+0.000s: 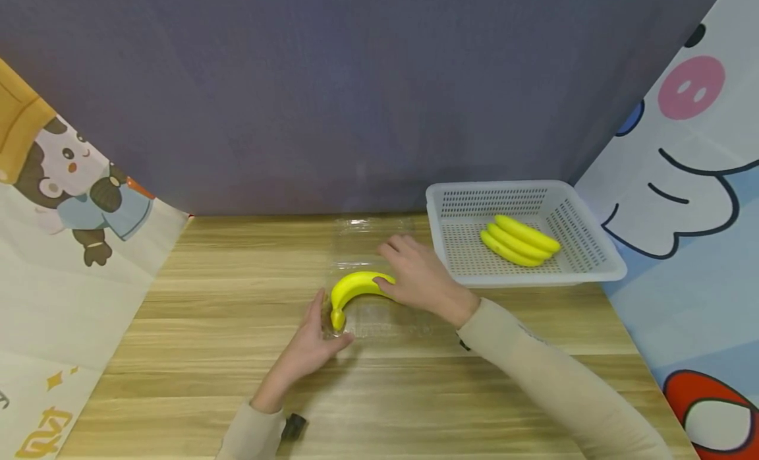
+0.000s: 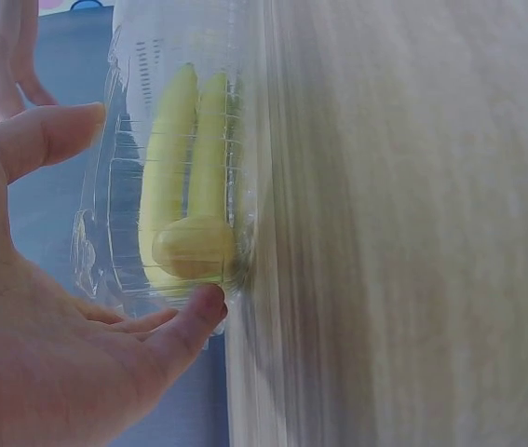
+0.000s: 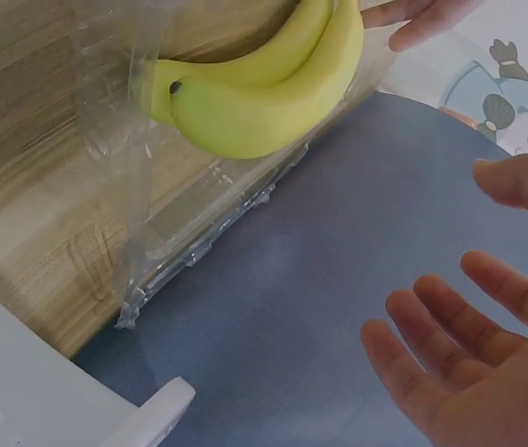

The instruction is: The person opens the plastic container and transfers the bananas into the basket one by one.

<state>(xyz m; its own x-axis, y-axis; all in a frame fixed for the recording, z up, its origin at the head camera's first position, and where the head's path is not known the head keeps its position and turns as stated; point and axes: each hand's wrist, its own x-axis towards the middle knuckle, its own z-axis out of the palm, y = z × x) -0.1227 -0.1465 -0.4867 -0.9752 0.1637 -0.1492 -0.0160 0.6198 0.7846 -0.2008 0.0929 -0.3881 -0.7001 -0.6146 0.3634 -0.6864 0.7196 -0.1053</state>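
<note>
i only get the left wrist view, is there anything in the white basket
Observer: Yes, the head view shows a bunch of bananas in the white basket.
Operator: any dark mark on the bananas in the container
Observer: The right wrist view shows a dark tip on one of them.
Operator: and which side of the clear container is the basket on
Observer: In the head view it stands to the right, the side the right hand reaches in from.

Long beige sleeves [image 1: 551, 374], black block [image 1: 293, 427]
</note>
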